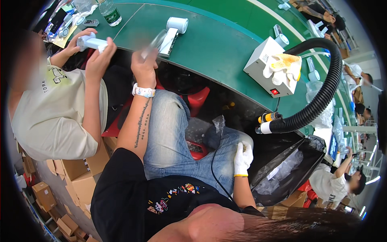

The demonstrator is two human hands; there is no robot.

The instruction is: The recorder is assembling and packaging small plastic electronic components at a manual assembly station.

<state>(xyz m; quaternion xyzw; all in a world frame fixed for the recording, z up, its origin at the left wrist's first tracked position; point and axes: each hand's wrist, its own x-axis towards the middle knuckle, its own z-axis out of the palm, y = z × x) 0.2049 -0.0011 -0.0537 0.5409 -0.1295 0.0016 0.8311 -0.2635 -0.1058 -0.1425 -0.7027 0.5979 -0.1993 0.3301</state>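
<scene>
My bare left hand [144, 67], with a patterned watch band on its wrist, is raised at the table's near edge. Its fingers are closed on a clear plastic piece [159, 40], smeared by motion. Just beyond lies a pale device [172, 33] with a round head and a straight handle that has a dark side; the clear piece partly overlaps it in view. My right hand [243, 159] wears a white knitted glove with a yellow cuff. It rests open on my right thigh, nothing visible in it.
A co-worker at my left holds a similar pale device [92, 42] in both hands. On the green table [213, 50] stand a water bottle [110, 14] and a grey box [271, 66] topped by a glove [283, 67]. A black hose [331, 86] arches at right above a black bag [278, 169].
</scene>
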